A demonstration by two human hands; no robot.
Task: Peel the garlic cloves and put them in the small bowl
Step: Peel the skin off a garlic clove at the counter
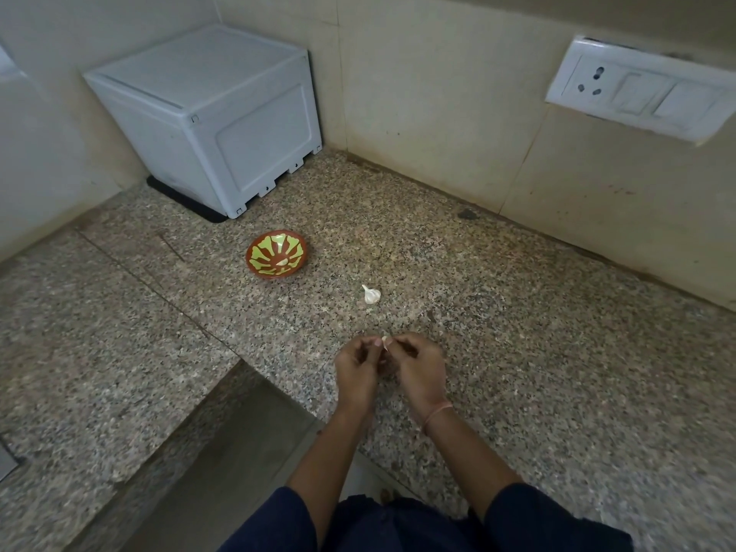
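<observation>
Granite counter [99,332]: speckled grey-brown stone that runs along two walls and meets in a corner
White box [207,121]: a closed plastic case, standing in the far left corner on a dark mat
Small bowl [276,253]: red-brown with a green pattern inside, upright on the counter in front of the box; one pale piece [282,262] lies in its bottom
Left hand [356,362]: raised just above the counter edge, fingers curled, thumb tip pressed to the garlic clove
Garlic bulb [371,294]: white, lying on its side on the stone, between the bowl and the hands, touching neither
Garlic clove [385,341]: small and pale, pinched between the fingertips of both hands, well apart from the bowl
Right hand [418,362]: fingers curled, tips closed on the clove from the other side
Thread [437,412]: a thin pinkish band round the right wrist
Switch panel [637,87]: white, with one socket, fixed to the right wall
</observation>
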